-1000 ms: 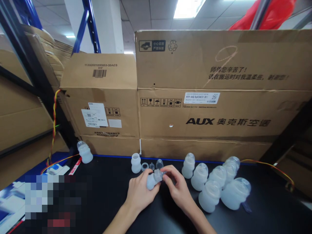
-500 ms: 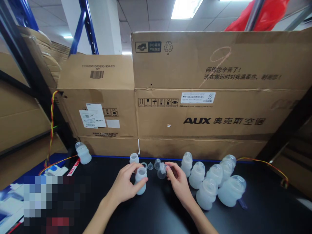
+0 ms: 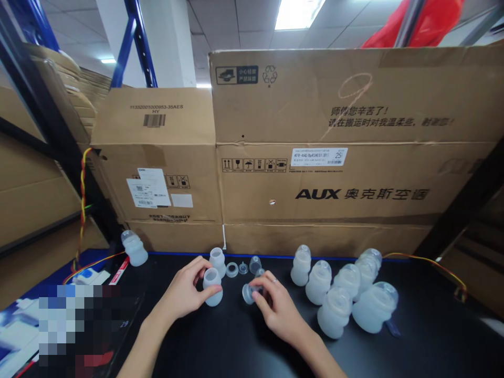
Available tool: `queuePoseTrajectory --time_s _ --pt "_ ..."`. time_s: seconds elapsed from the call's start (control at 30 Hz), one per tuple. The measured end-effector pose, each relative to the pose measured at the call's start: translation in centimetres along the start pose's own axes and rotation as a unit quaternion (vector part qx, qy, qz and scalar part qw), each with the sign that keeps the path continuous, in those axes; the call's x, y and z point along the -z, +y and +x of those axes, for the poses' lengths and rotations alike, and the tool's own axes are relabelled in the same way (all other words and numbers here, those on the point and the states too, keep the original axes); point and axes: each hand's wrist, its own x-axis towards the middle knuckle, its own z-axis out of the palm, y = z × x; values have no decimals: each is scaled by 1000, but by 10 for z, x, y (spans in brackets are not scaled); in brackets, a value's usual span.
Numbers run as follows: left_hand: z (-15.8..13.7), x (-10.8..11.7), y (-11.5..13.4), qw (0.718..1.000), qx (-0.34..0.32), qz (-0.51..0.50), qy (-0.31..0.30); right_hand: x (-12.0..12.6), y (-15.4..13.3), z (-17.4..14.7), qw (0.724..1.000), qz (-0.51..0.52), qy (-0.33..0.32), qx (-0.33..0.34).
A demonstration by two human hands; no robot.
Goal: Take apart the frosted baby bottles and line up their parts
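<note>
My left hand (image 3: 192, 287) is wrapped round a small translucent baby bottle (image 3: 213, 294), which stands upright with its mouth uncovered. To the right of it, my right hand (image 3: 275, 304) pinches a clear bottle collar (image 3: 248, 294), its round end facing left toward the bottle. A clear rounded piece (image 3: 260, 273) shows just above my right fingers; whether it belongs to the held piece I cannot tell. Behind the held bottle is a second uncovered bottle (image 3: 217, 261). Beside that lie a loose ring (image 3: 232, 270), a nipple (image 3: 243, 268) and a clear dome cap (image 3: 255, 264).
Several capped bottles (image 3: 334, 312) stand in a group on the right of the black table (image 3: 220, 346). Another capped bottle (image 3: 134, 249) is at the far left. Cardboard (image 3: 323, 210) walls the back, and a red-yellow cable (image 3: 429, 258) runs along the right.
The bottle in my left hand has moved left and slightly toward the back. My right hand has shifted left, and the piece in it has turned so its round end faces left.
</note>
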Motion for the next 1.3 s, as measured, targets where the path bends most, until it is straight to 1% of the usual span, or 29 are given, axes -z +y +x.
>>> queuePoseTrajectory --time_s 0.13,0.23,0.33,0.47,0.67,0.8,0.9,0.97,1.0,1.1,1.13,1.17,1.2,1.27,1.3 --pt "1 1 -4 998 46 28 -26 -6 -14 -5 998 -47 -49 14" --pt "1 0 -6 997 51 52 -14 -9 -20 -8 994 -76 -72 22" --pt "1 -1 -7 998 44 51 8 -11 -21 -9 991 -95 -87 25" --pt "0 -2 -9 998 47 40 32 -13 -19 -9 989 -115 -91 21" --pt "1 -5 -11 997 32 44 58 -14 -19 -10 986 -137 -89 29" --pt "2 -7 -13 995 31 52 82 -14 -17 -11 987 -125 -96 35" --pt "2 -6 -14 994 19 63 93 -13 -15 -10 989 -112 -89 39" --pt "1 -5 -12 990 -12 75 117 -14 -14 -10 990 -107 -81 37" --pt "1 -5 -10 986 -38 81 139 -14 -13 -9 991 -107 -77 33" --pt "-1 -10 3 961 -137 98 218 -16 -10 -9 993 -102 -56 13" --pt "-2 -14 10 952 -171 103 233 -17 -8 -8 994 -97 -43 7" --pt "-4 -19 18 946 -202 107 232 -18 -6 -7 996 -90 -27 3" --pt "-5 -25 26 942 -229 111 217 -18 -4 -6 997 -79 -9 0" --pt "-8 -38 43 946 -262 122 146 -18 -1 -3 998 -47 30 -1" --pt "-10 -45 51 952 -259 125 109 -18 1 -1 998 -27 48 1"
